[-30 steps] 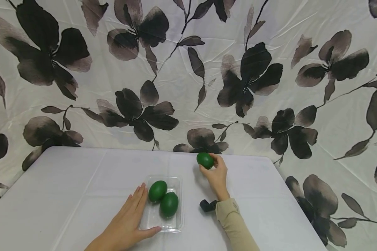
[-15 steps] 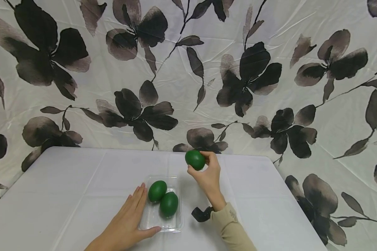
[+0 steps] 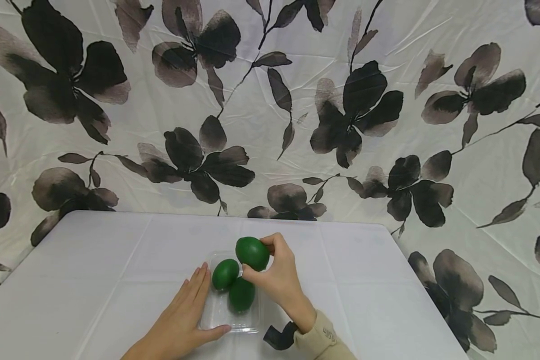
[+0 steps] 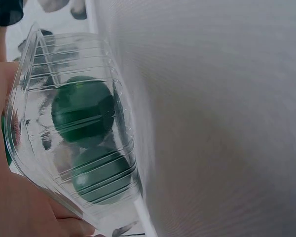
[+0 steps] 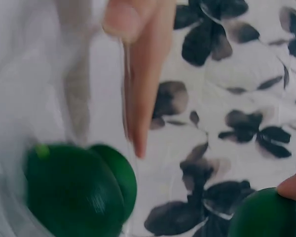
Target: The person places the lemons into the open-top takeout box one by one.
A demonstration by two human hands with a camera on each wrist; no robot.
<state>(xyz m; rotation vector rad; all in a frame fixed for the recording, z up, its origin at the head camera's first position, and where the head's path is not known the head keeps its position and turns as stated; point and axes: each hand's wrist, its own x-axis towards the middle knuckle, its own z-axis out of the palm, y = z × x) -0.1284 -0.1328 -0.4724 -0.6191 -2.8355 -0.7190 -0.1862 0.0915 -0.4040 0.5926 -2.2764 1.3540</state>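
Note:
My right hand (image 3: pixel 281 280) pinches a smooth green egg-shaped fruit (image 3: pixel 252 252) between thumb and fingers, above the far right part of a clear plastic container (image 3: pixel 216 320). Two similar green fruits (image 3: pixel 225 274) lie inside, one nearer and slightly to the right. Along the container's left side rests my left hand (image 3: pixel 180 310), its fingers straight and its thumb at the near edge. Through the ribbed wall, the left wrist view shows both fruits (image 4: pixel 84 109). In the right wrist view the held fruit (image 5: pixel 266 215) is at the lower right, under a fingertip.
The container stands on a white-covered table (image 3: pixel 94 270). Behind it hangs a white cloth (image 3: pixel 270 125) printed with dark flowers. A black wrist camera (image 3: pixel 279 336) is on the right wrist, by the beige sleeve (image 3: pixel 321 337).
My right hand has carried its green fruit leftward and nearer, from beyond the container's right side to over it. The left hand, container and two fruits inside have stayed put.

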